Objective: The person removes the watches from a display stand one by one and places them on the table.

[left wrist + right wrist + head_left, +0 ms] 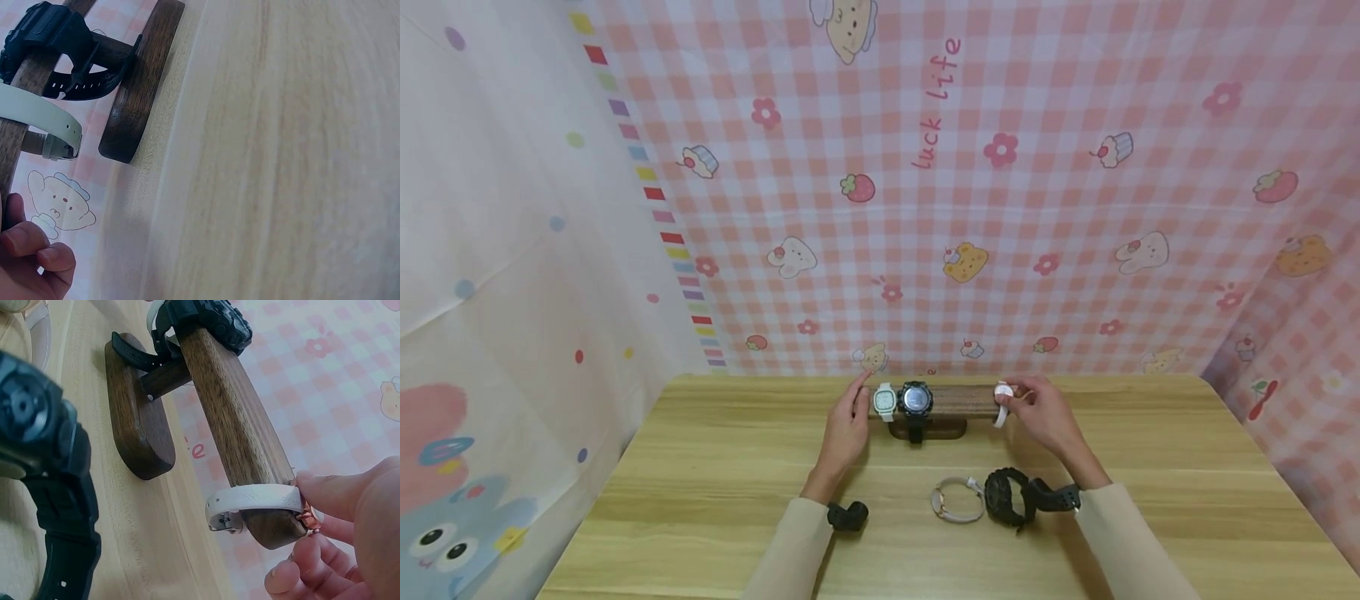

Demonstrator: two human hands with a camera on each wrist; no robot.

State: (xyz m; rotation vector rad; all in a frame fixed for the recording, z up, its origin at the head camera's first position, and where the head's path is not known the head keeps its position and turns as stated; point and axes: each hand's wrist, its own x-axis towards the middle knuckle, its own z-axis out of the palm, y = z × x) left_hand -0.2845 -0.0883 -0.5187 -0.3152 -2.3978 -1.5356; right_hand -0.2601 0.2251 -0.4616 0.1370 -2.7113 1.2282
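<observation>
A dark wooden watch stand (966,402) stands near the table's back edge, its bar running left to right. At its left end my left hand (847,421) holds the bar, fingers bent around the tip in the left wrist view. Beside those fingers sits a pale mint watch (885,400), and right of it a black sports watch (916,398), both strapped round the bar. At the right end my right hand (1047,412) pinches the rose-gold case of a white-strapped watch (262,497) between thumb and fingers. Its strap loops round the bar's end.
On the wooden table (715,475), nearer the front, lie a pale-strapped watch (937,501) and a bulky black watch (997,498). Black wrist cameras sit on both forearms, the right one close to the black watch. A pink checked cloth (910,225) hangs behind the table.
</observation>
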